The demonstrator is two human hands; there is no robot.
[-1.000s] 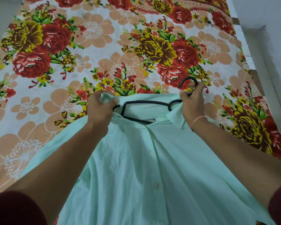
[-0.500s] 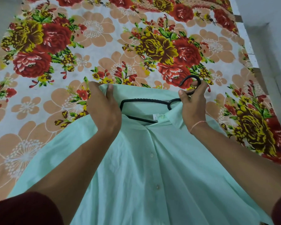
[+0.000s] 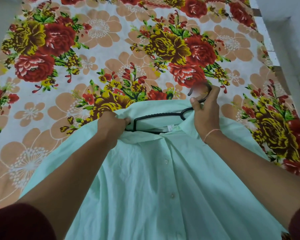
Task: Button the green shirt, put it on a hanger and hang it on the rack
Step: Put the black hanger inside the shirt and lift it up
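Your left hand (image 3: 111,124) is curling its fingers round a bunch of the green shirt (image 3: 154,187) at its left shoulder, right where the end of the black hanger (image 3: 163,115) is going under the cloth. Your right hand (image 3: 204,110) is pinching the hanger's hook (image 3: 208,90) between thumb and fingers, just beside the collar.

The likeliest trouble is that hanger end snagging in the gathered fabric instead of sliding into the shoulder. Tugging harder there could strain the seam or drag the neck opening wide enough to work a button (image 3: 166,161) loose. The hook is also sitting to the right of the neck's middle. I cannot tell whether the hanger's right arm is inside the shirt, because the collar and your hand are covering it. If it is not, the shirt will probably be hanging lopsided and slipping off as you lift.

The shirt is lying front up on the floral sheet (image 3: 102,54), its collar pointing away from you and its hem toward you, so its long axis is running near to far. The hanger is crossing that line, left to right, with its hook pointing away from you.
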